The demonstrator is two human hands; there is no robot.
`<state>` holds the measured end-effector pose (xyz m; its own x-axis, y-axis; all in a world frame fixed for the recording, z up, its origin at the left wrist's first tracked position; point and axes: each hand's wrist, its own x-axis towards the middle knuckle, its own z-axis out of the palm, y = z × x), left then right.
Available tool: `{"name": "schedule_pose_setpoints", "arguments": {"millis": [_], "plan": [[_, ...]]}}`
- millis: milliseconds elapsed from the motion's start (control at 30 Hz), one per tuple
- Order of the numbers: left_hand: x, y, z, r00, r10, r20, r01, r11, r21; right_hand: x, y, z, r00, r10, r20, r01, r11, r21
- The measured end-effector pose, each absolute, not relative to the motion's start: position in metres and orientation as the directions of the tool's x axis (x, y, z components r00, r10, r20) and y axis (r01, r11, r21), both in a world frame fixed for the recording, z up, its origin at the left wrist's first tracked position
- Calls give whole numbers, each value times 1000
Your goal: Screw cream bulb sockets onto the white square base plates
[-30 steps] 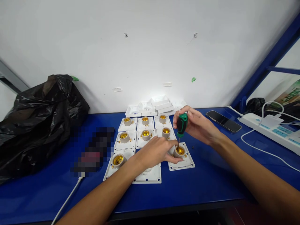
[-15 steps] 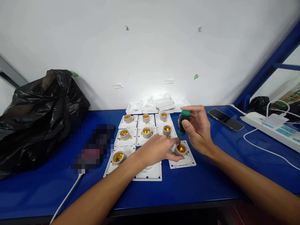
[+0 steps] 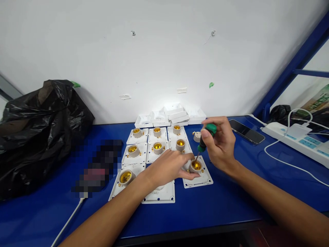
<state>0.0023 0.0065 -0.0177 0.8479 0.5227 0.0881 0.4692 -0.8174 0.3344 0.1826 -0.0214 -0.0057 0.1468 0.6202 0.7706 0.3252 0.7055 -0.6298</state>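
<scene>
My right hand (image 3: 220,142) grips a screwdriver (image 3: 210,129) with a green and black handle. Its shaft slants down to the left, with the tip inside a lamp socket (image 3: 196,166) lined in gold-coloured metal. That socket sits on a square white plate (image 3: 203,181). Thumb and fingers of my left hand (image 3: 177,164) close around the socket's left side. Left of it, several more white plates carry sockets (image 3: 157,147) in rows. Under my left forearm lies another plate (image 3: 161,196), partly hidden. A loose socket (image 3: 197,136) rests behind the screwdriver.
White covers (image 3: 176,111) are piled against the wall. A black plastic bag (image 3: 48,133) fills the left side, near a blurred dark object (image 3: 102,168) with a white cable. At right lie a phone (image 3: 246,131) and a power strip (image 3: 308,142) with cables.
The screwdriver handle has tipped to the right, so its shaft leans more. The loose socket behind it now shows. My left hand stays on the same socket, and the view has shifted slightly.
</scene>
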Motion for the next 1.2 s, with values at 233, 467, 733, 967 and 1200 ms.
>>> {"name": "schedule_pose_setpoints", "arguments": {"millis": [233,467,733,967,1200], "plan": [[2,6,-16,844,531,68,475,-801,363,185,-23,-7,23,619,785,372,724,-581],[2,7,-16,851,522,61,461,-796,391,186,-26,-9,3,636,772,380,713,-589],[1,8,-18,856,511,83,444,-807,390,188,-24,-13,64,634,771,370,702,-609],[2,8,-17,853,515,85,444,-802,399,184,-25,-9,51,595,802,383,730,-566],[2,7,-13,848,529,45,477,-796,373,186,-21,-9,37,548,835,372,768,-521]]}}
